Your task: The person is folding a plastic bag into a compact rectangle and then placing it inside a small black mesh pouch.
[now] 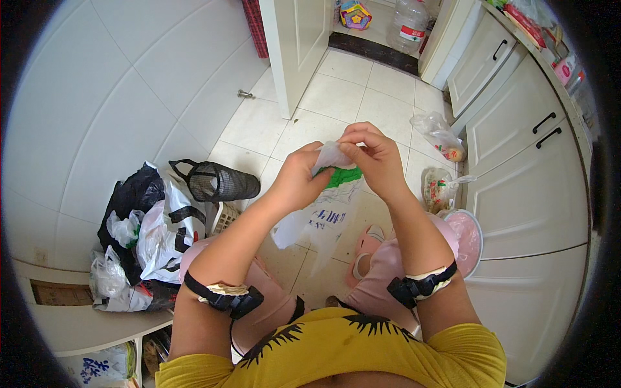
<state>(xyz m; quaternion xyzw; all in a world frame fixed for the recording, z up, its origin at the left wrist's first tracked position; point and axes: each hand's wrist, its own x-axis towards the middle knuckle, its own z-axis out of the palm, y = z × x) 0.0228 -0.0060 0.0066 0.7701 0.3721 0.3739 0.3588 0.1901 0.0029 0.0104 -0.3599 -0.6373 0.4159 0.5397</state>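
A thin translucent plastic bag (pixel 335 155) is held up between both hands, above the tiled floor. My left hand (pixel 308 167) grips its gathered upper part, thumb pressed on the edge. My right hand (pixel 371 148) pinches the top of the bag between thumb and fingers. Just below the fingers shows a green band (pixel 343 177), crumpled; whether it belongs to the bag is not clear. Under it hangs the clear lower part of the bag (pixel 329 218), with blue writing on it, above the floor between my legs.
Plastic bags (pixel 172 233) are piled at the left beside a black mesh holder (pixel 223 181). A lined bin (pixel 468 242) and two tied bags, one at the back (pixel 439 138), stand by the right cabinets (pixel 529 189). An open door (pixel 303 48) and a large water bottle (pixel 408 26) are ahead.
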